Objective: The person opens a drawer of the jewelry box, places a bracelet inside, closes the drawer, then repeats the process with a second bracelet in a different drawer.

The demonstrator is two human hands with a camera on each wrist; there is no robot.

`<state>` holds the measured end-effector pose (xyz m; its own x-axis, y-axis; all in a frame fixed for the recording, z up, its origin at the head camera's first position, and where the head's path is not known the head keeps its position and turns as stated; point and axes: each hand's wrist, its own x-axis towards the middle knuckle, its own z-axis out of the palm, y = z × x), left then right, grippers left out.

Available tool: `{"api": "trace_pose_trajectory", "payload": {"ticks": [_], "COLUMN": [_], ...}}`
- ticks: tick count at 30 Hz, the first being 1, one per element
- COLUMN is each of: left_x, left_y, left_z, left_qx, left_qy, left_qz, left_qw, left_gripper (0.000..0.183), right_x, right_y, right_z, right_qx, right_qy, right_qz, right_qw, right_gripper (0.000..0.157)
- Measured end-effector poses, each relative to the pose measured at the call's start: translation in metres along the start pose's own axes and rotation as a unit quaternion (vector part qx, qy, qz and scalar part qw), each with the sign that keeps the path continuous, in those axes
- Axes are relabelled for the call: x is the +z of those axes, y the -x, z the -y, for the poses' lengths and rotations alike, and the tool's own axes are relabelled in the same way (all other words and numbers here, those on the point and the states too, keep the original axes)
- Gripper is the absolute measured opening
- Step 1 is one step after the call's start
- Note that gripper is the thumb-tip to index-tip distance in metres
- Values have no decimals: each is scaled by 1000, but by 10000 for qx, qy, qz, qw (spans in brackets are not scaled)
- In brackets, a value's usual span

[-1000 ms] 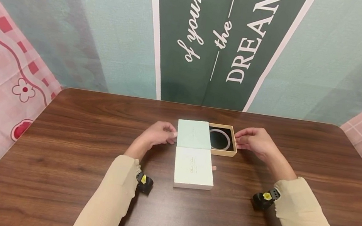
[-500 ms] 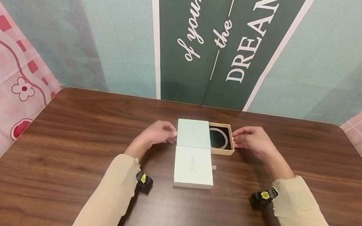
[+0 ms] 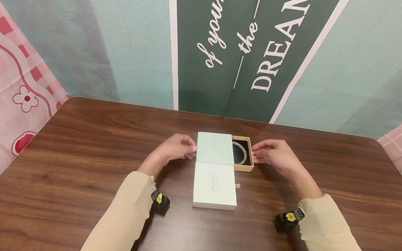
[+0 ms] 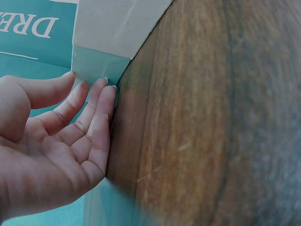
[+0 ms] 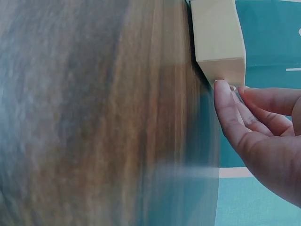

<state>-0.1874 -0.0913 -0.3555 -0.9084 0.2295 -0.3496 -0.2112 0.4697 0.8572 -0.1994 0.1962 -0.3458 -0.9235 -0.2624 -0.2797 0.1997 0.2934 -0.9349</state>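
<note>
A pale mint box sleeve (image 3: 215, 148) lies on the table, with a tan-edged drawer (image 3: 252, 161) partly out of its right side. Inside the drawer, a pale bangle (image 3: 245, 154) sits on a black lining; its left part is hidden under the sleeve. My left hand (image 3: 179, 146) touches the sleeve's left end with loosely bent fingers, also seen in the left wrist view. On the opposite side, my right hand (image 3: 272, 154) presses its fingertips on the drawer's outer end (image 5: 222, 68). A small light loop (image 5: 233, 88) shows between thumb and fingers there.
Just in front of the sleeve lies a second white box (image 3: 215, 186), closed, with a small pink tab (image 3: 237, 186) on its right side. The wooden table (image 3: 77, 146) ends at a printed cloth backdrop (image 3: 146, 48). Pink cloths hang at both sides.
My right hand has moved left, and the drawer has slid farther into the sleeve, covering more of the bangle. The left hand and the white box have stayed in place.
</note>
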Motion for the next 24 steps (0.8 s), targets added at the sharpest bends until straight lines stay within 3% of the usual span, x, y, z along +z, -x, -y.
{"api": "trace_pose_trajectory", "payload": {"ticks": [24], "left_x": [0], "left_y": [3], "left_z": [0], "left_qx": [22], "left_qy": [33], "left_qz": [-29], "left_qw": [10000], "left_gripper": [13], "right_x": [12], "right_y": [-3], "right_z": [0], "right_qx": [-80], "right_qy": [-20], "right_qz": [190], "right_qw": [9998], "right_gripper": [25]}}
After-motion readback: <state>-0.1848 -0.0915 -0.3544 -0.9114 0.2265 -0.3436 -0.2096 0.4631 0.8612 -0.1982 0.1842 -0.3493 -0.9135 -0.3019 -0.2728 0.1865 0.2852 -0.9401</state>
